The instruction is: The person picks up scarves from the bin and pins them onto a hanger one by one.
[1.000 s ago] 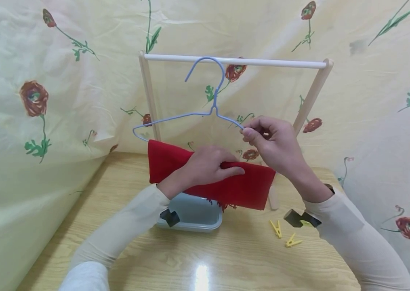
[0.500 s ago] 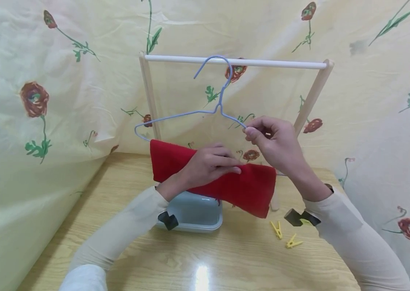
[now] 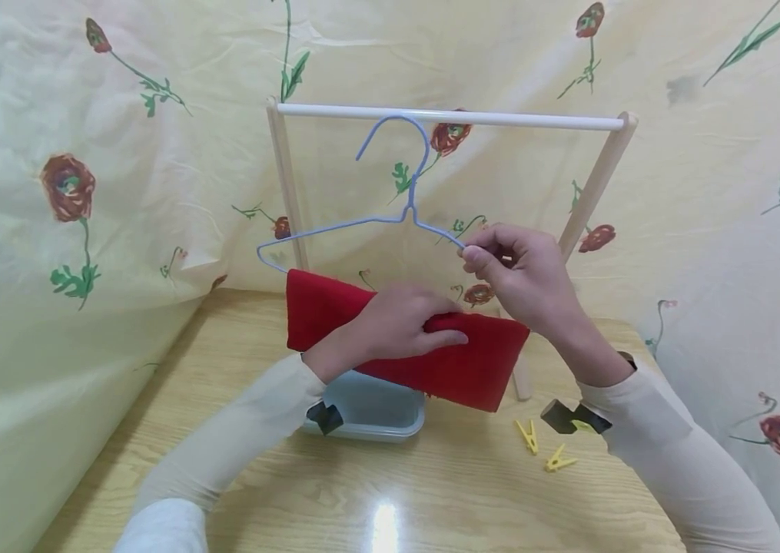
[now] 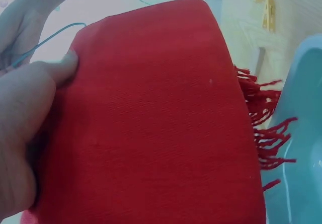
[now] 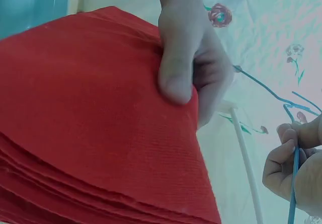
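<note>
Red cloth (image 3: 459, 376) at the head view's centre appears draped on a blue hanger (image 3: 348, 225); left hand (image 3: 399, 322) pinching the cloth, right hand (image 3: 528, 273) the hanger. Likely step: straightening; next calls for a steady hanger. Left-wrist view: fringe (image 4: 259, 100), right. Right-wrist view: folds (image 5: 75, 186), lower left.

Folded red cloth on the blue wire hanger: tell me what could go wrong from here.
The folded red cloth may slide off the blue wire hanger if the left hand lets go: the two yellow plastic clothespins in view lie on the wood-grained table. The hanger could twist, since the right hand pinches just one side of it. Slipping cloth might drop partly into the pale-blue plastic tub below.
</note>
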Demonstrator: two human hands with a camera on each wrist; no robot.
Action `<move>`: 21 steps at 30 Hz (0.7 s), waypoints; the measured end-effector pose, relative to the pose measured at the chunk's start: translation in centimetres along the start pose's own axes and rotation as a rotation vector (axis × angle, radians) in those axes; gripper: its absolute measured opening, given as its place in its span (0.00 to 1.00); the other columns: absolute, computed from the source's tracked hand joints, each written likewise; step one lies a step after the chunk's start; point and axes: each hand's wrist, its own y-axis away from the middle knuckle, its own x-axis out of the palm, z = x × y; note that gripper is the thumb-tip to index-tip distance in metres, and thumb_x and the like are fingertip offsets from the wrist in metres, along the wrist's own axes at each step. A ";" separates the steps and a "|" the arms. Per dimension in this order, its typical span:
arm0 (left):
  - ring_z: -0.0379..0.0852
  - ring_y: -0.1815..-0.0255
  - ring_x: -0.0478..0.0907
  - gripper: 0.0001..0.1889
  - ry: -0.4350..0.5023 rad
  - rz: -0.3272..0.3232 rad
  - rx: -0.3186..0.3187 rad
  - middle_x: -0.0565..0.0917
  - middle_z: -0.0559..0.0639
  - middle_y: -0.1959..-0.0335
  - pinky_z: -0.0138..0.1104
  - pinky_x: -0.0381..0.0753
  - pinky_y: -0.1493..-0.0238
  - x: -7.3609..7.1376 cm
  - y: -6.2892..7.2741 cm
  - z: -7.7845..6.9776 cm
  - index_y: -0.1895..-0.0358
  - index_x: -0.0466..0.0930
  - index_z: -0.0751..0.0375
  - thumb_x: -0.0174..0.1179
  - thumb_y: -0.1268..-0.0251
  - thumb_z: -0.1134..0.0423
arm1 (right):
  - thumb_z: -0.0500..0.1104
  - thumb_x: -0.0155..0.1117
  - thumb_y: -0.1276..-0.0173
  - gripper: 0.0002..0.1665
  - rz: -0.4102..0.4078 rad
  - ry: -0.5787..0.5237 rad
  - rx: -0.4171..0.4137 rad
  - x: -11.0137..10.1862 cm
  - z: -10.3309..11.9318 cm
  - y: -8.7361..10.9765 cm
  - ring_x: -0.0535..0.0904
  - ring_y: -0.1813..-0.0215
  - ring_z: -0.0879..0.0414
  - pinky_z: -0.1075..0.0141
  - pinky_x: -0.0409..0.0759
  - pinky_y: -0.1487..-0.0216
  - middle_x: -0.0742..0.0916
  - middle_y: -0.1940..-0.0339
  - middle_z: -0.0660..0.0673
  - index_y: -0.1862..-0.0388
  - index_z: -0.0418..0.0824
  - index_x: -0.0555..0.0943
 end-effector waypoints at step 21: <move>0.36 0.62 0.85 0.15 -0.006 -0.120 0.043 0.90 0.43 0.60 0.22 0.79 0.58 0.1 -0.2 0.1 0.49 0.89 0.52 0.69 0.33 0.51 | 0.32 0.66 0.29 0.04 0.026 0.010 -0.058 0.4 0.0 -0.1 0.82 0.70 0.58 0.71 0.84 0.70 0.86 0.68 0.41 0.60 0.31 0.86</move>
